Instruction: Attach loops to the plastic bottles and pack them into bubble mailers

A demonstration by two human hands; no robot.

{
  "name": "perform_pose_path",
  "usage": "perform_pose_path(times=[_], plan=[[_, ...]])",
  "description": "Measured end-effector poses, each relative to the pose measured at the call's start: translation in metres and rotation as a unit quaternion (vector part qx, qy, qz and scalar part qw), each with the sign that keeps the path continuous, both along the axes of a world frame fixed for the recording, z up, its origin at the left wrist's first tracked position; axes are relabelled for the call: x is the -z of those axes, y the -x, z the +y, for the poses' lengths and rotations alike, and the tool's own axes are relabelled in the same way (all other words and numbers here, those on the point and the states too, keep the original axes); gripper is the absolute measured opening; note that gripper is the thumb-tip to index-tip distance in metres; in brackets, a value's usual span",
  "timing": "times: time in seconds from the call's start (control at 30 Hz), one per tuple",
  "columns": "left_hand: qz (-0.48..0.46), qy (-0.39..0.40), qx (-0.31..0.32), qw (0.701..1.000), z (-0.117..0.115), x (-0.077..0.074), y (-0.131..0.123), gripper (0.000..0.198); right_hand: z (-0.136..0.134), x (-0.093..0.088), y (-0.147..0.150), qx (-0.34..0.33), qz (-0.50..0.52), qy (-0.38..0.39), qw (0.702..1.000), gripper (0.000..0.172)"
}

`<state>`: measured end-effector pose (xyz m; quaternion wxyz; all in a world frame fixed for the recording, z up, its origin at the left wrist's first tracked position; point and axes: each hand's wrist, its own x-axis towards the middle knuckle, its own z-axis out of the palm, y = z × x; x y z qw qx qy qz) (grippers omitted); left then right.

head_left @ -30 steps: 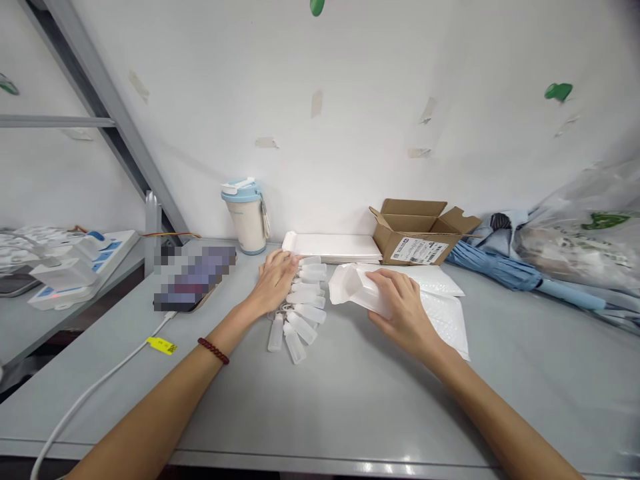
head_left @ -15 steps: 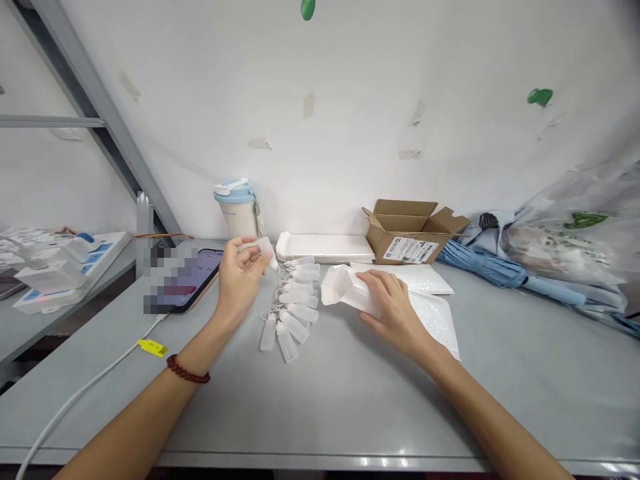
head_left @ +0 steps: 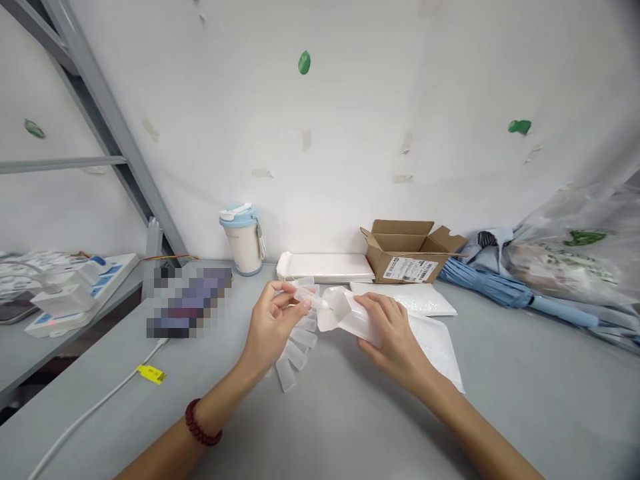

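My left hand (head_left: 275, 323) pinches a small translucent plastic squeeze bottle (head_left: 309, 297) between thumb and fingers. Its white tip points right, at the mouth of an open white paper box (head_left: 357, 317). Closed around the far end of that box is my right hand (head_left: 393, 330), holding it tilted above the table with its open flaps facing left. Below and behind my left hand lie several more squeeze bottles (head_left: 296, 355) in a fanned row, partly hidden by the hand.
At the back stand a tumbler (head_left: 243, 243), a stack of flat white boxes (head_left: 330, 267) and an open cardboard box (head_left: 407, 257). Bubble mailers (head_left: 437, 347) lie by my right hand. A folded blue umbrella (head_left: 505, 287) is on the right, a phone (head_left: 193, 303) with its cable on the left.
My left hand has carried the squeeze bottle rightward, up to the paper box's opening. The right hand keeps its hold on the box. The camera view has tilted up slightly.
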<state>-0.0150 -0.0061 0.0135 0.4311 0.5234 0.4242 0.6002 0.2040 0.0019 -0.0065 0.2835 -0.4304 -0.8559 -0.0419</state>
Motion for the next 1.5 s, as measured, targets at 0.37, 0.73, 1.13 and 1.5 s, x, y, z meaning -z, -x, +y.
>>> perform_pose_path(times=[0.37,0.73,1.13,1.5], plan=[[0.282,-0.164,-0.052,0.944,-0.012,0.009,-0.011,0.014,-0.005,-0.004,0.002,-0.003,0.034,-0.023,0.999,0.056],[0.408,-0.138,-0.040,0.902,0.007,-0.008,0.034,0.021,0.004,-0.005,-0.010,0.019,0.058,-0.041,0.997,0.050],[0.477,-0.080,0.102,0.869,0.009,-0.001,0.042,0.030,0.010,-0.005,-0.013,0.057,0.066,-0.016,0.996,0.046],[0.174,-0.138,-0.069,0.973,0.001,-0.021,0.035,0.032,0.004,0.004,-0.006,0.010,0.038,0.004,0.999,0.052]])
